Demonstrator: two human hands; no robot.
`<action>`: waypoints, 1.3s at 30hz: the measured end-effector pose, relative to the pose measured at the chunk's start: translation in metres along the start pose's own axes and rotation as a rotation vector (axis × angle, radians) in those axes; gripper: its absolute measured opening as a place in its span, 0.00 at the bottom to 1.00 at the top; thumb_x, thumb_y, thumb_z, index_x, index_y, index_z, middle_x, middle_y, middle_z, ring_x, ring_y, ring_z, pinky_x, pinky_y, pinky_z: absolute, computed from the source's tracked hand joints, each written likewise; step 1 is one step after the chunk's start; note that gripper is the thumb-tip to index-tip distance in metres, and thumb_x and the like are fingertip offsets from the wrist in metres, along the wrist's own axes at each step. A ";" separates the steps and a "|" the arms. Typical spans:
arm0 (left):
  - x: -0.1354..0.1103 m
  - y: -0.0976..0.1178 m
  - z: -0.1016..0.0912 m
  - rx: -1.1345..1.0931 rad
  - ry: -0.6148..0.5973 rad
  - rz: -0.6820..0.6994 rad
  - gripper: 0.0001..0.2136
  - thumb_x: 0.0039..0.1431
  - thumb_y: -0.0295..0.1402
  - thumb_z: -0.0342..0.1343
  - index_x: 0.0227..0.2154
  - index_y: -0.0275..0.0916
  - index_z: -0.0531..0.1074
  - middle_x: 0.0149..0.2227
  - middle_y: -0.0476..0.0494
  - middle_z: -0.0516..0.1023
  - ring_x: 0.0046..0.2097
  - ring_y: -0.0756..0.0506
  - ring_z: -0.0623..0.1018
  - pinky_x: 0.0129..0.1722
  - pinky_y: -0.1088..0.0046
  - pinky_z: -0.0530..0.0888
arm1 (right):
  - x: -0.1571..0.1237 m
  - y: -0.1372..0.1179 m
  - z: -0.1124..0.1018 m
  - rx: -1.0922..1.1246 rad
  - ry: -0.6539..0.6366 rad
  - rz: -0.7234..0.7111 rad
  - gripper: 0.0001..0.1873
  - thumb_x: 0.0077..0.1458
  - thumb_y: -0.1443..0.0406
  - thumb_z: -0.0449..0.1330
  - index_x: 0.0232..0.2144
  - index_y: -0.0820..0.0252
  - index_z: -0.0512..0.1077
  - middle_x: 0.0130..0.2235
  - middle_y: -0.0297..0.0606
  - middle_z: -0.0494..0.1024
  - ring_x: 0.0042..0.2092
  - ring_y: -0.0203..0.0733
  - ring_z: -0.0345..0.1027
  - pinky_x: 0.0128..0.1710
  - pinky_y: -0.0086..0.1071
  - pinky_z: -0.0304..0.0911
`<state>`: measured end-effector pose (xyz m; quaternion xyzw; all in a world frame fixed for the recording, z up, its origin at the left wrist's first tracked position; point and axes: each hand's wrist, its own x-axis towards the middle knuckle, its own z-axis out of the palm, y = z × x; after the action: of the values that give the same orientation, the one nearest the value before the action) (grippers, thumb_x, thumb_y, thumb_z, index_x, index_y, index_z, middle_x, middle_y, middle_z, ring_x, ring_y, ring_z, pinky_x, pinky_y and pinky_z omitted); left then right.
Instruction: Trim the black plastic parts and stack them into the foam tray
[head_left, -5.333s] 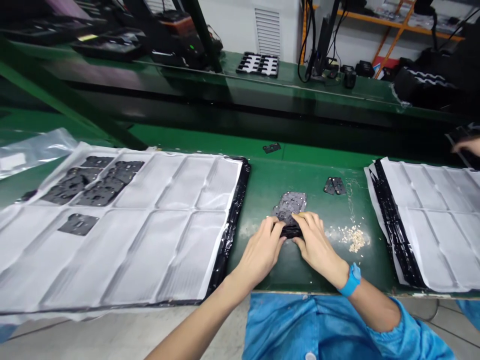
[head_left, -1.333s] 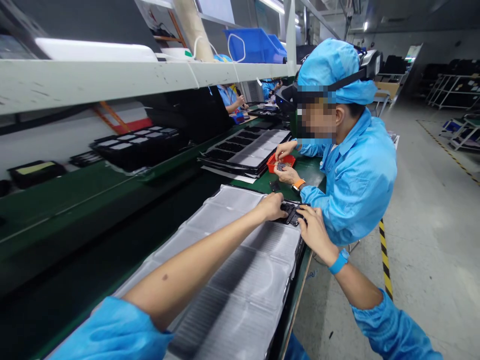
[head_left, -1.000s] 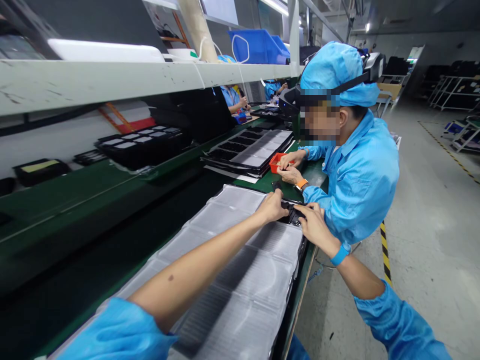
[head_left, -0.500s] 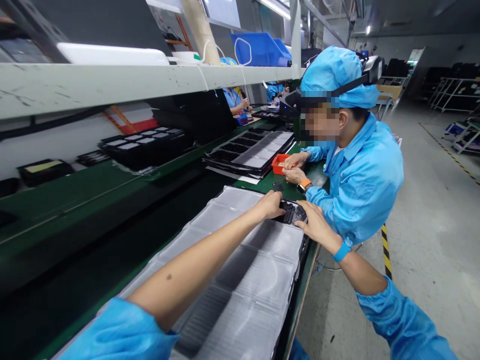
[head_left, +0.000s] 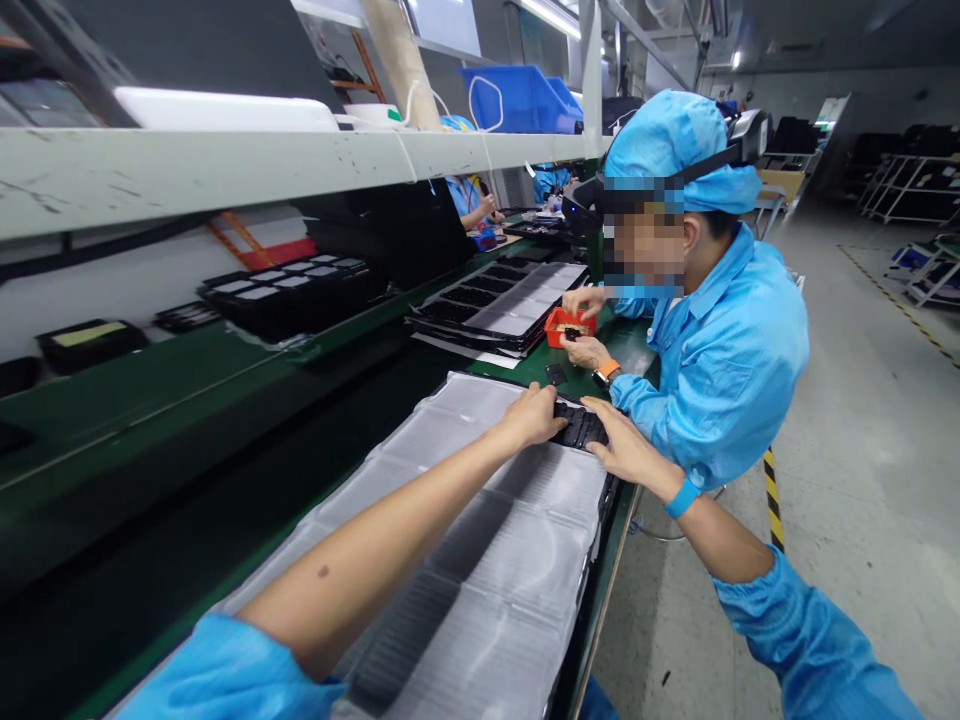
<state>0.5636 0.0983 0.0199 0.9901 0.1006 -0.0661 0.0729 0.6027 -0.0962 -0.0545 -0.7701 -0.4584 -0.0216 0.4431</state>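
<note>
A row of small flat black parts (head_left: 579, 428) sits at the far end of a long tray (head_left: 606, 492) covered with translucent compartmented sheeting (head_left: 480, 505). My left hand (head_left: 534, 414) grips the left end of the row, fingers bent and thumb against the near side. On the opposite end, my right hand (head_left: 626, 440) has its thumb at the near corner and its fingers along the far side, closed around the row. Some fingertips are hidden. One loose black piece (head_left: 556, 374) lies just beyond the tray.
A co-worker (head_left: 712, 340) in blue sits at the bench's right side, hands over a red bin (head_left: 556, 326). More stacked trays (head_left: 517, 300) lie further along the green bench. A shelf (head_left: 300, 160) runs above on the left, carrying a blue bin (head_left: 517, 98).
My right hand has shifted slightly left, and black parts now show where a greyer patch was at the row's right end. The co-worker's hands have separated, one holding a small black piece.
</note>
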 end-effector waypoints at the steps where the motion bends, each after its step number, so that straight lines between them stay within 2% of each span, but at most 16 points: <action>1: -0.001 0.000 0.000 0.003 0.000 0.000 0.17 0.69 0.38 0.62 0.57 0.38 0.73 0.58 0.38 0.77 0.54 0.38 0.80 0.53 0.53 0.79 | 0.001 0.000 0.000 0.002 -0.001 0.001 0.43 0.53 0.77 0.63 0.70 0.59 0.62 0.69 0.51 0.67 0.71 0.53 0.60 0.72 0.53 0.55; 6: -0.002 -0.003 0.001 0.015 0.011 -0.010 0.17 0.69 0.38 0.62 0.56 0.38 0.73 0.58 0.37 0.77 0.54 0.38 0.80 0.53 0.52 0.79 | 0.004 0.000 0.001 0.012 -0.003 0.001 0.45 0.51 0.79 0.63 0.70 0.55 0.62 0.68 0.48 0.68 0.70 0.53 0.61 0.72 0.53 0.56; 12: -0.007 -0.006 -0.001 0.029 0.035 0.000 0.17 0.69 0.38 0.62 0.57 0.38 0.73 0.58 0.37 0.76 0.55 0.38 0.79 0.53 0.52 0.79 | 0.005 0.005 -0.001 -0.004 0.010 0.028 0.41 0.54 0.75 0.67 0.68 0.56 0.64 0.65 0.49 0.72 0.67 0.55 0.64 0.70 0.55 0.57; 16: -0.011 -0.002 -0.002 0.015 0.029 0.146 0.19 0.68 0.38 0.62 0.58 0.39 0.73 0.61 0.37 0.73 0.59 0.36 0.75 0.58 0.49 0.74 | 0.005 0.007 0.001 -0.015 0.004 0.052 0.41 0.53 0.73 0.69 0.68 0.58 0.65 0.63 0.50 0.74 0.65 0.57 0.67 0.67 0.54 0.60; 20: -0.009 -0.001 -0.003 -0.004 -0.036 0.278 0.26 0.58 0.39 0.70 0.59 0.44 0.74 0.62 0.37 0.71 0.61 0.33 0.73 0.61 0.54 0.71 | 0.003 0.008 -0.002 -0.019 0.012 0.063 0.43 0.53 0.73 0.69 0.69 0.58 0.63 0.64 0.51 0.73 0.65 0.57 0.66 0.67 0.55 0.60; 26: -0.004 -0.007 -0.003 0.004 -0.055 0.277 0.24 0.56 0.38 0.68 0.56 0.46 0.77 0.62 0.35 0.69 0.62 0.29 0.71 0.59 0.50 0.71 | 0.001 0.010 -0.005 -0.018 -0.002 0.066 0.44 0.53 0.74 0.68 0.70 0.59 0.61 0.65 0.51 0.72 0.66 0.57 0.64 0.69 0.55 0.58; 29: -0.005 -0.007 -0.003 0.007 -0.051 0.278 0.25 0.56 0.36 0.67 0.58 0.45 0.75 0.62 0.34 0.68 0.63 0.29 0.70 0.60 0.49 0.70 | 0.002 0.011 -0.005 -0.011 -0.017 0.067 0.44 0.54 0.75 0.67 0.70 0.60 0.60 0.66 0.52 0.70 0.67 0.56 0.64 0.70 0.54 0.57; 34: -0.008 -0.004 -0.003 0.005 -0.070 0.305 0.30 0.56 0.40 0.67 0.62 0.46 0.73 0.64 0.33 0.66 0.65 0.27 0.68 0.61 0.46 0.69 | -0.001 0.010 -0.011 -0.004 -0.024 0.080 0.43 0.55 0.74 0.66 0.70 0.60 0.60 0.66 0.52 0.70 0.68 0.56 0.63 0.69 0.54 0.57; 39: -0.008 -0.006 -0.003 0.018 -0.059 0.295 0.27 0.58 0.40 0.64 0.61 0.43 0.74 0.64 0.30 0.65 0.65 0.26 0.67 0.59 0.43 0.70 | -0.004 0.009 -0.014 -0.019 -0.038 0.091 0.42 0.56 0.74 0.66 0.70 0.60 0.60 0.65 0.52 0.71 0.67 0.56 0.63 0.69 0.54 0.58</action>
<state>0.5553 0.1033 0.0231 0.9923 -0.0486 -0.0846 0.0760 0.6121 -0.1105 -0.0540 -0.7948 -0.4309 0.0088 0.4273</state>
